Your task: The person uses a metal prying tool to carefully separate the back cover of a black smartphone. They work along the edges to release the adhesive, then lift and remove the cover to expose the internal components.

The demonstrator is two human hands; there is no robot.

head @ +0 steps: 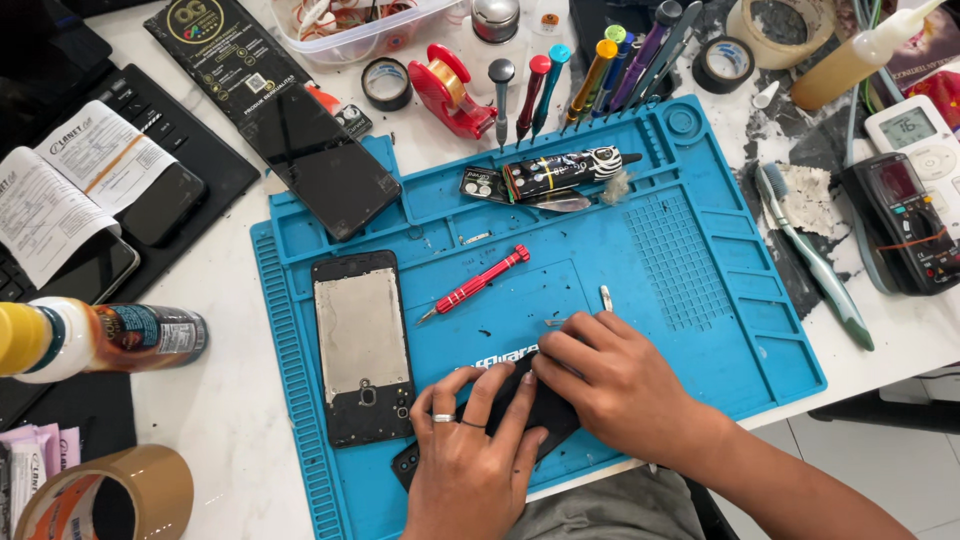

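Both hands on the black phone (545, 410) at near edge of blue mat (700, 300): left hand (470, 455) fingers pressing flat, right hand (600, 375) fingers curled gripping it. Red screwdriver (475, 285) just beyond.

Bare-armed, sleeveless hands; the left hand (470, 455) wears two finger rings.

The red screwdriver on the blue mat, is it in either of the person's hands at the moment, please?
No, the red screwdriver lies loose on the blue mat, above both hands.
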